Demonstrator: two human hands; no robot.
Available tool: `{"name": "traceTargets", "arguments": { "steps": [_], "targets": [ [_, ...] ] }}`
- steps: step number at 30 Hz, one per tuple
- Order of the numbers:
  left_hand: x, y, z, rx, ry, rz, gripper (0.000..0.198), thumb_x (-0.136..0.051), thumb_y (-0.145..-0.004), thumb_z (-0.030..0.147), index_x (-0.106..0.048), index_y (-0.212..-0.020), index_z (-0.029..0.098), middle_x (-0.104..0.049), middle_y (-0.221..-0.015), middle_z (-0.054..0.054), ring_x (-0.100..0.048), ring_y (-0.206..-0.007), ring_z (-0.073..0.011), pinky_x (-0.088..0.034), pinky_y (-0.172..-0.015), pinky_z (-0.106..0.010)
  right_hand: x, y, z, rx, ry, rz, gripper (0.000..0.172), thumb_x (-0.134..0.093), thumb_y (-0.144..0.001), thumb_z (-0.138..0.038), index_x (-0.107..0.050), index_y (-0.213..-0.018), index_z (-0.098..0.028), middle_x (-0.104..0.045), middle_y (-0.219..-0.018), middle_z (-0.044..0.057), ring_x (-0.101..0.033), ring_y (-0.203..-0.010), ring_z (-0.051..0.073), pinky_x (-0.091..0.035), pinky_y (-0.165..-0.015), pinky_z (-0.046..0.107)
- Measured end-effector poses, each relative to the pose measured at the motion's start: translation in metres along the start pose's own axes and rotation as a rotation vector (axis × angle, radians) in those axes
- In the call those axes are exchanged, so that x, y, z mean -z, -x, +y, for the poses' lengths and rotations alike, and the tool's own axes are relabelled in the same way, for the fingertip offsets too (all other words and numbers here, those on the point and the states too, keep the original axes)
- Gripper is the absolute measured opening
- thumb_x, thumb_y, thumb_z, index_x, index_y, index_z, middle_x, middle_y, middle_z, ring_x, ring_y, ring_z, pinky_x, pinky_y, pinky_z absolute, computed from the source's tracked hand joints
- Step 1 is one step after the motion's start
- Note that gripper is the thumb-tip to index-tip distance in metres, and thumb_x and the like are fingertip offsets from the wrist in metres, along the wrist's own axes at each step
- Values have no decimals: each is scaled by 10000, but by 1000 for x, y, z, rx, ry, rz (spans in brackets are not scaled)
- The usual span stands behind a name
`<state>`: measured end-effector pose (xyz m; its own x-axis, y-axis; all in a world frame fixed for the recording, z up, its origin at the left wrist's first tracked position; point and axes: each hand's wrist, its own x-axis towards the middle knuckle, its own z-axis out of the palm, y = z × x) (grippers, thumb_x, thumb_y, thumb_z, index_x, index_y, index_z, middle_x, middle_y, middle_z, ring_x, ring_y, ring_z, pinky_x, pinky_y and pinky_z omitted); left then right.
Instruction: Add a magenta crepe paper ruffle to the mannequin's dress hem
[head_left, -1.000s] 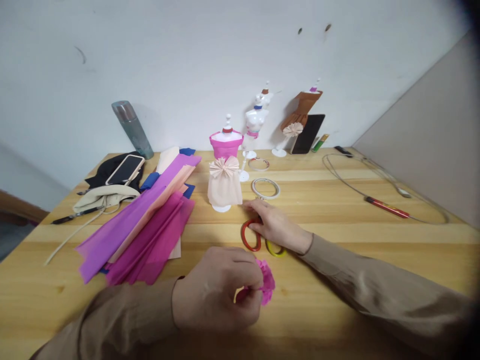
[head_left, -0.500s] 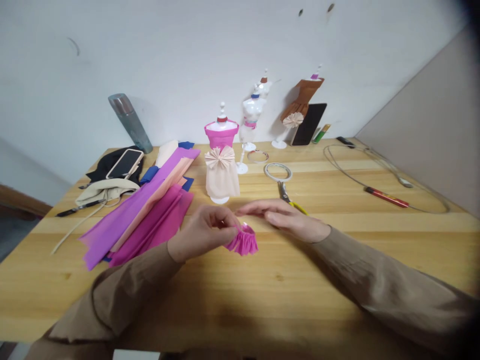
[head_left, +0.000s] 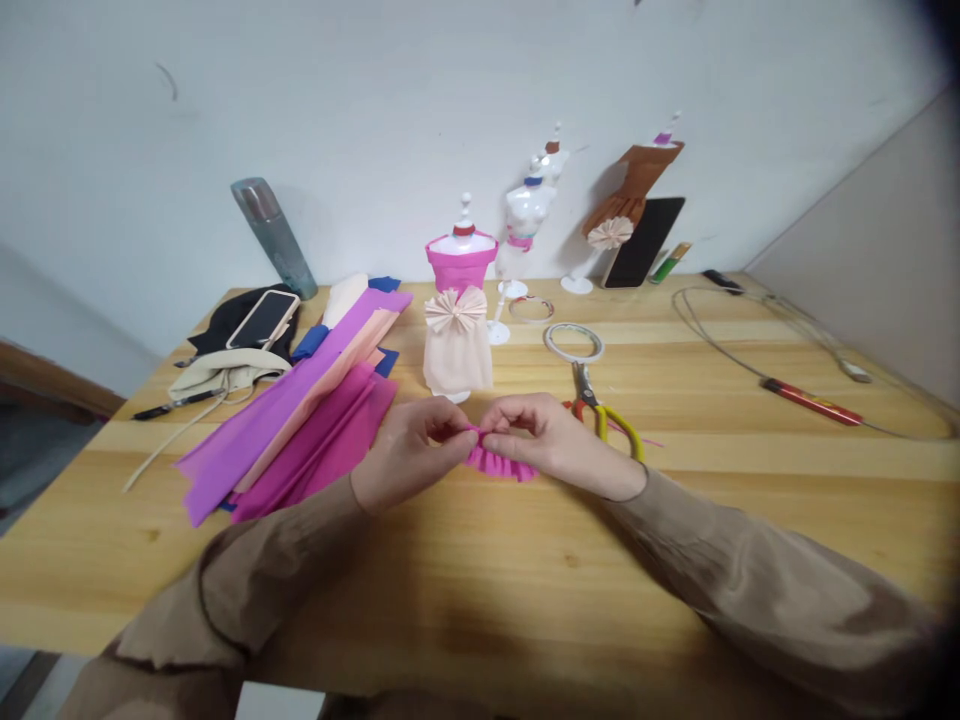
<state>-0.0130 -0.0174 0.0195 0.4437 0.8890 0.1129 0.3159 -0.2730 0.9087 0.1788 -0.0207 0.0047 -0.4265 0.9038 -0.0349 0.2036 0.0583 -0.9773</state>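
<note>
A small gathered strip of magenta crepe paper (head_left: 501, 464) hangs pleated between my hands above the table. My left hand (head_left: 415, 442) pinches its top edge from the left, thumb against fingers. From the other side my right hand (head_left: 551, 440) pinches the same edge, its fingertips close to the left ones. Just beyond stands a mini dress form (head_left: 461, 270) in a magenta top, with a pale pink skirt (head_left: 457, 365) and a fan-shaped bow (head_left: 456, 311). Scissors (head_left: 587, 395) with yellow and orange handles lie partly hidden behind my right hand.
Crepe paper sheets (head_left: 300, 400) in purple, peach and magenta lie left, beside a phone (head_left: 262, 320) and a spray can (head_left: 274, 240). Tape rolls (head_left: 574, 343) sit behind the scissors. More dress forms (head_left: 529, 210) stand at the wall. A cable (head_left: 705, 345) with a red-handled tool (head_left: 811, 401) lies right.
My right hand, open with fingers stretched before, has closed on the magenta strip's edge. The strip is now held between both hands. The view has shifted slightly.
</note>
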Motion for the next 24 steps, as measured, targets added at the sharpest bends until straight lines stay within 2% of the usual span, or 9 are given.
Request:
{"name": "traceTargets", "arguments": {
  "steps": [4,9,14,17,20,21,22,24],
  "targets": [
    [-3,0,-2,6,-34,-8,187,-574,-818,251,-647,-697,129,-632,-690,-30,-546,-649,-113,-413,-603,-231,-4,2,-1,-44,18,53,337,-675,-778,-457,-601,-670,-147,-577,-555,5,-477,-476,80,-360,-434,213],
    [-9,2,-8,-97,-239,42,348,-488,-898,263,-559,-575,153,-562,-591,-7,-495,-594,-112,-371,-578,-249,-5,4,2,-50,30,69,319,-661,-790,-441,-587,-664,-157,-576,-515,-1,-493,-440,77,-370,-408,197],
    [-15,10,-5,-174,-469,56,285,-406,-943,253,-641,-813,158,-685,-865,-77,-615,-827,-183,-451,-755,-303,-7,4,5,-47,35,97,273,-640,-794,-403,-598,-685,-156,-598,-528,6,-532,-447,92,-406,-404,197],
    [-12,8,-8,-79,-527,108,270,-395,-924,232,-605,-776,150,-665,-846,-93,-605,-808,-202,-443,-743,-325,-10,6,7,-55,55,101,245,-635,-788,-371,-596,-669,-161,-593,-510,3,-518,-424,91,-399,-393,198],
    [-4,-2,-20,69,-444,174,299,-424,-888,220,-518,-609,167,-597,-647,-48,-593,-690,-176,-429,-661,-295,-12,6,9,-63,82,77,233,-641,-782,-351,-597,-653,-161,-598,-500,6,-499,-407,84,-380,-389,197],
    [-1,-6,-24,124,-382,175,315,-427,-889,230,-513,-592,167,-578,-601,-33,-594,-642,-160,-432,-626,-274,-12,5,10,-67,76,73,237,-649,-776,-355,-599,-653,-159,-600,-500,6,-491,-403,81,-371,-387,196],
    [2,-10,-28,230,-222,177,285,-459,-873,236,-537,-610,160,-584,-591,-25,-595,-604,-146,-439,-595,-256,-11,4,12,-72,62,71,244,-661,-768,-365,-601,-655,-157,-599,-500,5,-482,-399,77,-361,-384,195],
    [6,-17,-35,440,119,177,184,-501,-851,235,-593,-722,143,-649,-689,-35,-605,-554,-123,-467,-560,-244,-9,1,15,-83,18,83,276,-700,-739,-394,-603,-652,-151,-590,-497,-2,-465,-398,68,-340,-381,190]
  ]
}}
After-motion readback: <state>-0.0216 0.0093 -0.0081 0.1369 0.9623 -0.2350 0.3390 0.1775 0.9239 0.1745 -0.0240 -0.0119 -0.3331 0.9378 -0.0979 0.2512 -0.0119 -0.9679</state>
